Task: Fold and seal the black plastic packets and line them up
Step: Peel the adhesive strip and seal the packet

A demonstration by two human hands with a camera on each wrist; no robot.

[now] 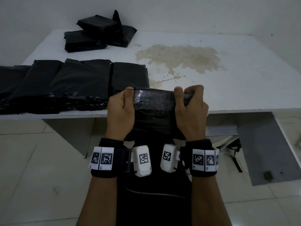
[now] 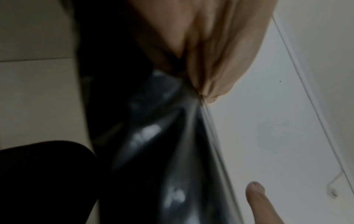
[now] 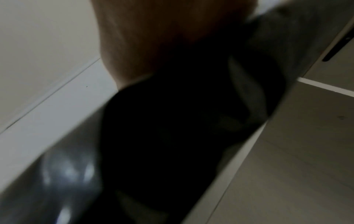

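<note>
Both hands, the left hand (image 1: 121, 110) and right hand (image 1: 190, 108), are gripping the black packet (image 1: 154, 101) at the table edge (image 1: 244, 110), fingers curled around its ends; the film is looking soft and slippery, so holding the ends is seeming best

White surface (image 1: 244, 82), and it's a scruffy one: a wide brown stain (image 1: 177, 57) spreads across the middle, with flecks trailing toward the near edge. Along the near-left edge lies a row of packets (image 1: 73, 85), flat, side by side, touching or overlapping, running off past the left edge. Up at the far-left corner sits a pile (image 1: 97, 36) of more packets, loosely stacked, one flap poking upward. The rightmost packet in the row ends just beside the stain's lower trail. Pile and row sit well apart.
</note>
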